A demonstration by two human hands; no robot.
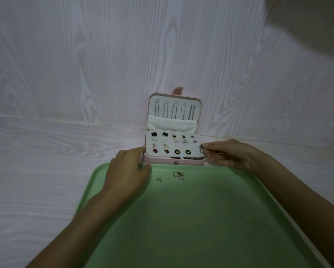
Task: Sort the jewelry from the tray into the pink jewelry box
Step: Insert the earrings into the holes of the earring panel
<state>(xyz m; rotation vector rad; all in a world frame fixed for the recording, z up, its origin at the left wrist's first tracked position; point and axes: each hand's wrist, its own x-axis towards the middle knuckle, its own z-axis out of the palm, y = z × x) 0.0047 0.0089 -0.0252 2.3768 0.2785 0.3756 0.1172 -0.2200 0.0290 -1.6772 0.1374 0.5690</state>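
The pink jewelry box (174, 162) is seen open at the far edge of the green tray (181, 219), its lid (174, 111) leaning against the white wood-grain wall (84, 55). Chains are hung in the lid. The white earring panel (193, 149) carries pairs of studs in two rows. The left hand (127, 176) is held at the panel's left edge, forefinger touching its corner, thumb near the box front, fingers loosely curled; nothing is seen held. The right hand (228, 154) is at the panel's right edge; a small silver earring (201, 150) is pinched between thumb and forefinger tips, just beside the panel corner. On the tray, just before the box, lie a clear-headed stud (159, 178) and a small gold-toned cluster of earrings (178, 175), apart from both hands.
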